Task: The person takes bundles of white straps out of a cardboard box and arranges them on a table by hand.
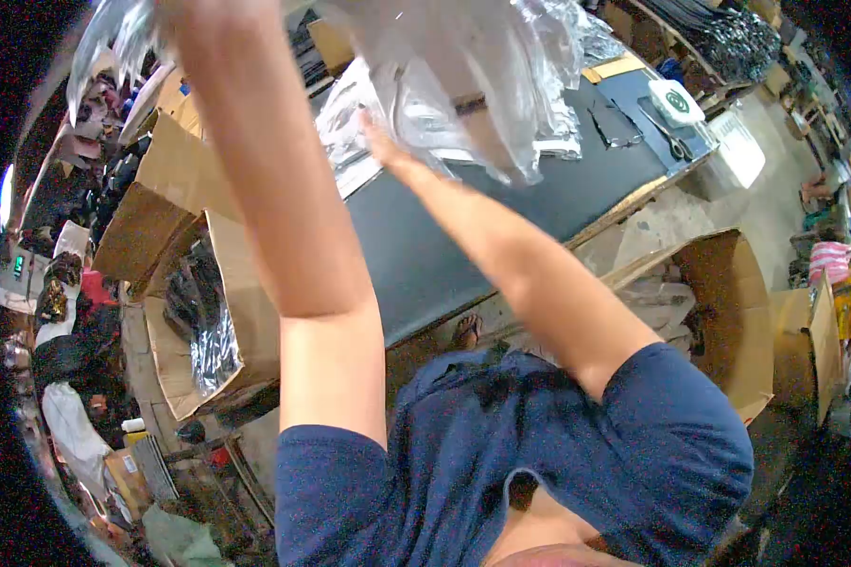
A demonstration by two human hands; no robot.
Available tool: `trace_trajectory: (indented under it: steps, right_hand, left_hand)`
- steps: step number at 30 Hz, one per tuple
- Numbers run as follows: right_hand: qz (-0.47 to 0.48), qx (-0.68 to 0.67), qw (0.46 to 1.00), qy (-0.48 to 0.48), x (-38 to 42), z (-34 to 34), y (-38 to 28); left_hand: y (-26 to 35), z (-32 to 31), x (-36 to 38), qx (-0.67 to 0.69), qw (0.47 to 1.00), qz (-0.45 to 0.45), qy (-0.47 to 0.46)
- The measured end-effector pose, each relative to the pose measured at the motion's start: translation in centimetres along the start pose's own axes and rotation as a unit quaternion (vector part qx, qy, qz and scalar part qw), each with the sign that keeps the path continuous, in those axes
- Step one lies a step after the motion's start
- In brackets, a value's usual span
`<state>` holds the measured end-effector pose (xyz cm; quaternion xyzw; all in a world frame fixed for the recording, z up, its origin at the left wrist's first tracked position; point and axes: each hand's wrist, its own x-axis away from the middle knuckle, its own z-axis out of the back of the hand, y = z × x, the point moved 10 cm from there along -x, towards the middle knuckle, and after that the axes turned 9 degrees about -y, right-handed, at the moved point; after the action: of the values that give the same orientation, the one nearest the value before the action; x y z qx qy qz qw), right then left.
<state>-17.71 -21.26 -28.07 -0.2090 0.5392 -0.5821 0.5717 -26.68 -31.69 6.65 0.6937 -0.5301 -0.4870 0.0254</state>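
Clear silvery plastic packets [340, 123], upper middle of frame, at the right hand [378, 146]. Hand's edge-on and blurred; can't tell if that grip is spread or pinching. Probably steadying slick film. Left hand is past the top edge, so can't tell that grip either, or whether it has the loose translucent grey plastic sheet [506, 85], top centre. Packets lie on the dark grey flat-topped table [425, 255], likely so slippery stuff stays put. Black-handled metal scissors [678, 147] and thin-framed eyeglasses [622, 143] sit upper right, presumably off the plastic. Brown cardboard box [251, 283], mid left, holds shiny black packs [199, 307], likely tableside for reach.
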Motion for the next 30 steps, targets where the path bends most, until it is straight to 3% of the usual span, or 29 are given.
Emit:
trace_trajectory:
  steps: [1, 2, 4, 6, 7, 9, 14, 16, 20, 23, 24, 25, 27, 30]
  right_hand:
    - [-0.032, 0.049, 0.998, 0.024, -0.1, 2.8, 2.8]
    - [-0.065, 0.096, 0.993, 0.027, 0.2, 4.8, 5.5]
    - [-0.14, 0.233, 0.96, -0.067, 1.9, 7.7, 12.0]
    - [-0.183, 0.349, 0.892, -0.22, 5.1, 8.6, 17.1]
    - [-0.189, 0.392, 0.849, -0.298, 6.9, 9.0, 19.1]
    - [-0.187, 0.452, 0.763, -0.422, 10.0, 10.3, 22.1]
    - [-0.184, 0.535, 0.588, -0.578, 12.9, 18.0, 25.7]
    - [-0.179, 0.552, 0.536, -0.613, 12.8, 20.4, 26.4]
    - [-0.151, 0.562, 0.474, -0.661, 12.2, 21.4, 26.7]
    - [-0.109, 0.551, 0.458, -0.689, 12.7, 18.1, 27.6]
    - [-0.089, 0.548, 0.454, -0.697, 13.2, 16.5, 28.2]
    - [-0.07, 0.544, 0.449, -0.705, 13.7, 14.6, 28.1]
    - [-0.035, 0.54, 0.432, -0.721, 14.8, 11.9, 28.0]
    - [0.012, 0.537, 0.402, -0.742, 15.6, 10.6, 28.0]
  left_hand:
    - [0.7, 2.6, -2.5, 0.039, 0.989, 0.011, -0.142]
    - [3.6, 5.1, 0.7, -0.3, 0.938, -0.149, -0.09]
    - [3.2, 10.6, 2.2, -0.105, 0.991, -0.052, 0.059]
    - [2.9, 14.2, 5.6, -0.069, 0.982, -0.022, 0.172]
    - [2.5, 15.9, 6.8, -0.044, 0.983, -0.026, 0.177]
    - [1.5, 17.7, 10.8, -0.093, 0.96, -0.008, 0.263]
    - [-5.5, 23.8, 17.5, 0.041, 0.937, 0.08, 0.338]
    - [-9.3, 26.7, 19.6, 0.063, 0.943, 0.114, 0.307]
    - [-16.4, 30.3, 24.8, 0.192, 0.899, 0.172, 0.354]
    - [-22.3, 36.4, 30.3, 0.183, 0.871, 0.203, 0.409]
    - [-22.4, 34.7, 30.9, 0.166, 0.872, 0.233, 0.397]
    - [-24.8, 39.3, 32.3, 0.158, 0.912, 0.191, 0.326]
    - [-24.8, 40.2, 34.1, 0.113, 0.888, 0.202, 0.396]
    - [-25.1, 41.1, 34.6, 0.116, 0.89, 0.213, 0.385]
